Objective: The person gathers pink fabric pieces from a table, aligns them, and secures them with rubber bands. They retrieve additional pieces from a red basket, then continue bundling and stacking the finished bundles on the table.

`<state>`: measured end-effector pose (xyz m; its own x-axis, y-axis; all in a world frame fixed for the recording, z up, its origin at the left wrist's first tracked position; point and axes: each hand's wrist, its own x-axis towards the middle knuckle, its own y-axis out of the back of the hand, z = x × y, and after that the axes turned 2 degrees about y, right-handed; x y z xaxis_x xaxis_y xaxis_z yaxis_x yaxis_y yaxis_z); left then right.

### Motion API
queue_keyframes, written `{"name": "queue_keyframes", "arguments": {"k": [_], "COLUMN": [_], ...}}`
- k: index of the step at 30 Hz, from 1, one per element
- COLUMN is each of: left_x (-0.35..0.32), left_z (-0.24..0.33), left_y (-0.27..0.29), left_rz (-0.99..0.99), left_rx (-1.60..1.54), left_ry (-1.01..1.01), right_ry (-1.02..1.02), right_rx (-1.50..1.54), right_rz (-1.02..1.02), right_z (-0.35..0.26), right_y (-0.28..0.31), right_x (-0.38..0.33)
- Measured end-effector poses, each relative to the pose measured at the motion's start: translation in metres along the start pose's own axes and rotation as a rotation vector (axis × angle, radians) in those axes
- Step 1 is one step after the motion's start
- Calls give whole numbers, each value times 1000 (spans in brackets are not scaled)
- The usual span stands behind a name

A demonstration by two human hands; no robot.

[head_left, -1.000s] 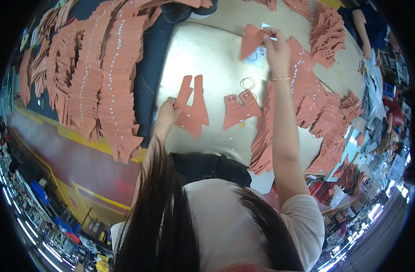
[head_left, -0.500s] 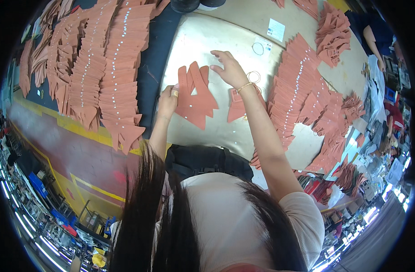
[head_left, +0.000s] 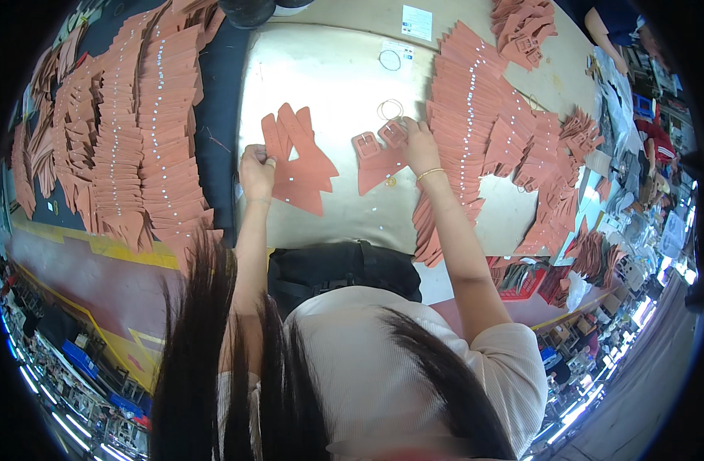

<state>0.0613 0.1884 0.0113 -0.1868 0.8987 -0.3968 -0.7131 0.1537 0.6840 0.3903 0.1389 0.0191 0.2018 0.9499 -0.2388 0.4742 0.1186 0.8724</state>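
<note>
Left to right: overlapping rows of terracotta cut pieces (head_left: 148, 131); left hand (head_left: 256, 170), fingers pinched on a small fanned stack (head_left: 302, 165) lying on the tabletop (head_left: 329, 84); right hand (head_left: 419, 146), fingers curled, pressing a buckled piece (head_left: 379, 157) flat; further shingled rows (head_left: 475, 107).

Terracotta-orange cut pieces (head_left: 302, 165) with white dots; beige table (head_left: 329, 84).

We're on a factory floor, a leather-goods workshop: rows of cut terracotta leather pieces (head_left: 137, 131) fan out left of the fingers, more stacks (head_left: 475, 115) right of them, across a big worktable (head_left: 321, 69), yellow floor lines (head_left: 98, 246) below.
</note>
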Motion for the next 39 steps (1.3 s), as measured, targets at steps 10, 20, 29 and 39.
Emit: {"name": "queue_keyframes", "arguments": {"k": [10, 20, 29, 39], "left_x": [8, 37, 34, 33], "left_z": [15, 6, 0, -15], "left_y": [14, 12, 22, 23], "left_rz": [-169, -187, -186, -296], "left_rx": [-209, -95, 140, -84], "left_ry": [-202, -77, -57, 170], "right_ry": [47, 22, 61, -107], "right_rx": [104, 155, 1005, 539], "right_rz": [-91, -360, -398, -437], "right_z": [1, -60, -112, -113], "right_y": [8, 77, 48, -49], "right_x": [2, 0, 16, 21]}}
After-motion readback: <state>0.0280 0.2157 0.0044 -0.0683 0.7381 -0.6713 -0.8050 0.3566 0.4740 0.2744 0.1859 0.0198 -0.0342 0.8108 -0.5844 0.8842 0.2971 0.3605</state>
